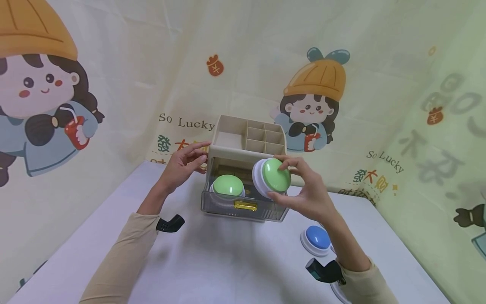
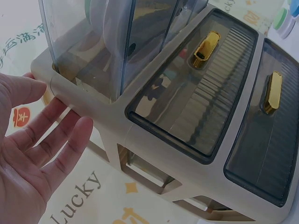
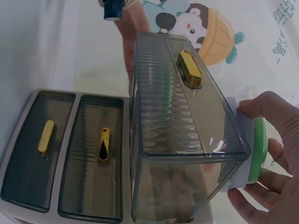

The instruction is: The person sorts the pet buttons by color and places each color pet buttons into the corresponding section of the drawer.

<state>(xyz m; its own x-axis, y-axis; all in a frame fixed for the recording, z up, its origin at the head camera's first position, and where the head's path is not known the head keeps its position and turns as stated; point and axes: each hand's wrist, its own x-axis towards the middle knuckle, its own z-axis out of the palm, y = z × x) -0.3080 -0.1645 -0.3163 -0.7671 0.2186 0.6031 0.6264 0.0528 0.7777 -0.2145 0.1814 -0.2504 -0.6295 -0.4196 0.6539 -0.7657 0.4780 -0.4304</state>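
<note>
A printed cloth backdrop rises behind a white table, whose side edges slant outward toward the viewer. At the table's far part stands a cream desktop drawer organizer, well apart from both side edges; white tabletop stretches from its front toward the near side. Its top is divided into one large and several small compartments. The smoky clear top drawer is pulled out, its upper side open; the wrist views show two closed drawers below.

The right hand holds a green push button by its white base, tilted above the drawer's right part, close to the right wall. Whether the base touches the rim, I cannot tell. The left hand is loosely spread, fingertips at the organizer's left side edge; how firmly they touch is unclear.

A second green push button sits in the drawer's left half behind the front wall, a narrow gap from the held one. A blue push button rests on the tabletop, right of the organizer and near the right forearm. The gold handle is centred on the drawer front.
</note>
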